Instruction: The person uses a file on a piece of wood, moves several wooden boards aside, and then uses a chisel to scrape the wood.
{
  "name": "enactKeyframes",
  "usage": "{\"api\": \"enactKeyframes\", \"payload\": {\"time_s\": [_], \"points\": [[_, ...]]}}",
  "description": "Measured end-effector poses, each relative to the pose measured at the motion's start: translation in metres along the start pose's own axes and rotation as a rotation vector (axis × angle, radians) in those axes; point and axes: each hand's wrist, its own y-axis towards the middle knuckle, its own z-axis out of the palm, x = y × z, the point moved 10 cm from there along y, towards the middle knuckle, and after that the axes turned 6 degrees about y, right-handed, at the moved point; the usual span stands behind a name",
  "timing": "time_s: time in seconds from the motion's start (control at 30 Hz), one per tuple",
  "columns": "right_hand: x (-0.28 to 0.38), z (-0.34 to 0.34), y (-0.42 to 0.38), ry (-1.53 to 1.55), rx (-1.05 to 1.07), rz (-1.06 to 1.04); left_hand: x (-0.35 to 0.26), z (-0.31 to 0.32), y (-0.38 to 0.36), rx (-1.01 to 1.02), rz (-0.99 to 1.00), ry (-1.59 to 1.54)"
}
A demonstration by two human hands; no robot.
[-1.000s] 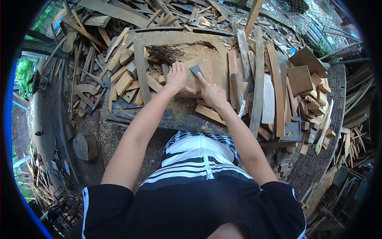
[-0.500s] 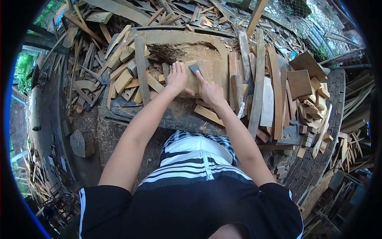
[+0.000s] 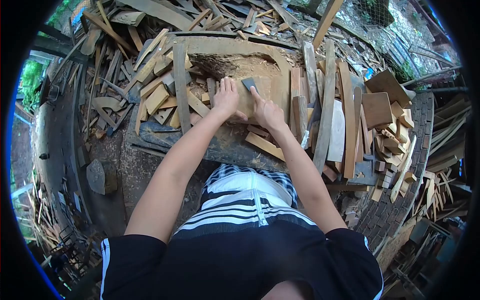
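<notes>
A pale wooden board (image 3: 270,90) lies on the workbench in front of me. Over its left side rests my left hand (image 3: 227,97), fingers stretched out together and thumb apart, pressing on the wood. My right hand (image 3: 269,112) is closed, with its index finger extended onto a dark grey flat rectangular piece (image 3: 248,83). That piece lies against the top face of the board. Whether it is sandpaper or a thin scraper I cannot make out. The rest of the right hand's grip is hidden beneath its fingers.
Offcuts (image 3: 157,99) crowd the bench's left side. Long planks (image 3: 326,110) stretch across its right side, beside stacked blocks (image 3: 395,137). Behind the board is a hollowed, rough slab (image 3: 225,62). A cut stump (image 3: 101,176) stands on the floor at left.
My right hand and the dark grey piece have slid slightly away from me over the board. My left hand stays in place on the board. The whole view has shifted a little.
</notes>
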Motion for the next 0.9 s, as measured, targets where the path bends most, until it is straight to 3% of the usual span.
{"api": "enactKeyframes", "payload": {"time_s": [0.23,0.47,0.7,0.9], "points": [[-0.012,-0.014,-0.070,-0.035,0.160,0.138,-0.002,0.005,0.001,0.057,-0.014,-0.015],[-0.016,-0.010,0.008,0.038,-0.034,0.067,-0.004,0.005,0.005,0.154,-0.067,0.077],[-0.018,-0.016,-0.055,0.065,0.177,0.208,-0.002,0.007,0.002,0.084,-0.050,0.010],[-0.024,-0.004,0.013,0.092,0.026,0.138,-0.003,0.010,0.001,0.089,-0.030,-0.005]]}}
